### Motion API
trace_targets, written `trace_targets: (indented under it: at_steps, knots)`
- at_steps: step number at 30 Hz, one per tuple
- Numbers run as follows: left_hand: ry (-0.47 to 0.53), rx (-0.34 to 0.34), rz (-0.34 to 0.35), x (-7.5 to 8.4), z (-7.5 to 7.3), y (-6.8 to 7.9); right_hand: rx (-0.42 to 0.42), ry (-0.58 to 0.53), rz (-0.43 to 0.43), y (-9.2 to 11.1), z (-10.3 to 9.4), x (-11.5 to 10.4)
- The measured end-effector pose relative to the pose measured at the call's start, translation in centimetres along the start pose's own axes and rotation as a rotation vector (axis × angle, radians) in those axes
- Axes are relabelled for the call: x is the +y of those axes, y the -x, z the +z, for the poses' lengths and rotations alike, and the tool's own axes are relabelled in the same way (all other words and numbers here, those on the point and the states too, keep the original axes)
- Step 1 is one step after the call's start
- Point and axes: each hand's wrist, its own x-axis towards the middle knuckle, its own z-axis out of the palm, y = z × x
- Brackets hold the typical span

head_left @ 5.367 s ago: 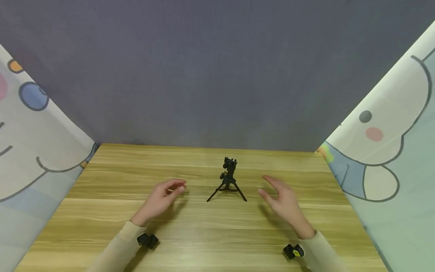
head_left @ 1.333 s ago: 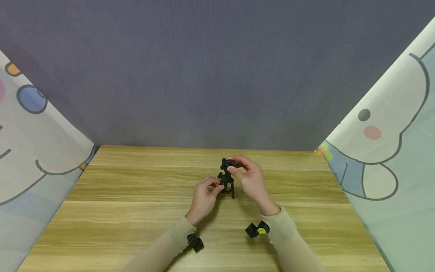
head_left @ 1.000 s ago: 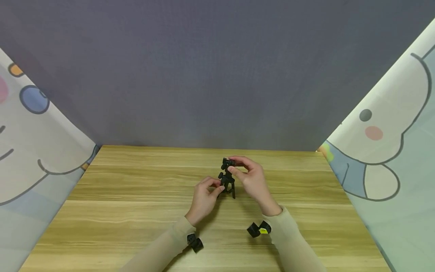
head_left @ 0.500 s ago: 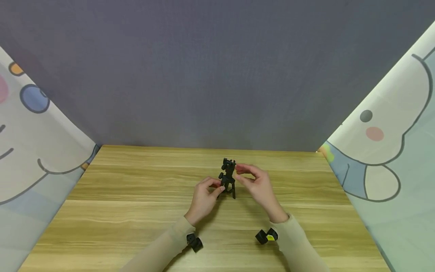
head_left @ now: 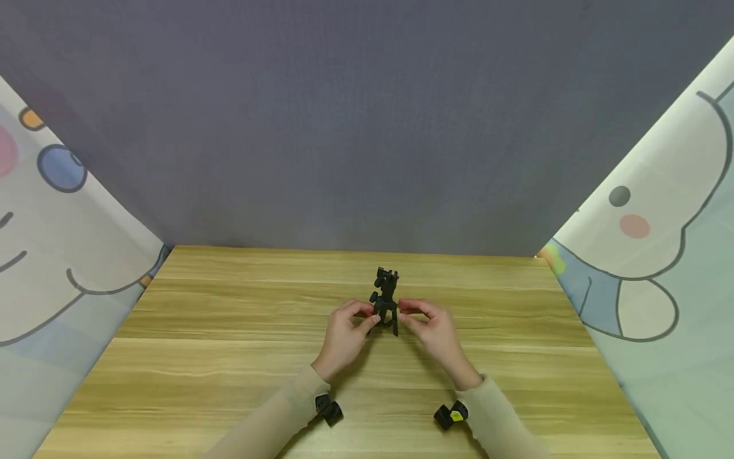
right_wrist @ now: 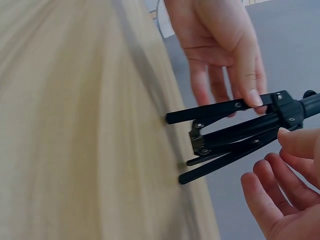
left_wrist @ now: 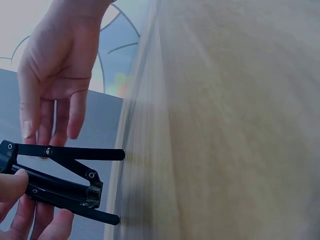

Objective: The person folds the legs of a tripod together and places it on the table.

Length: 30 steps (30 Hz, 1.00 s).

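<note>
Head view shows us the left hand (head_left: pixel 342 335) angled inward, thumb and fingers pinching one leg (right_wrist: pixel 205 113) of the black tripod (head_left: pixel 388 292), which stands upright mid-desk (head_left: pixel 229 319). Mirroring it, the right hand (head_left: pixel 434 328) bends its parted fingers beside another leg (head_left: pixel 395 324); we cannot tell whether they touch. On its wrist device (head_left: pixel 444 417), we find a yellow label (head_left: pixel 456 415) too small to read.

A grey wall (head_left: pixel 355 127) backs the wood-grain table (head_left: pixel 229 306) between cartoon-printed panels (head_left: pixel 648 255).
</note>
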Motion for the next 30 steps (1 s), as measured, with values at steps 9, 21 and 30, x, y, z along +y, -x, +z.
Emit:
trace_targets:
  at_steps: [9, 21, 30]
  knots:
    - [0.014, -0.006, 0.0, -0.1, 0.2, 0.1, 0.005, 0.104, 0.002, 0.6, 0.8, 0.9]
    - [0.011, -0.031, 0.007, 0.0, 0.1, 0.2, 0.042, 0.108, 0.011, 0.7, 1.7, 1.1]
    - [0.01, -0.034, 0.008, -0.3, 0.2, 0.1, 0.02, 0.058, 0.045, 0.8, 1.8, 1.3]
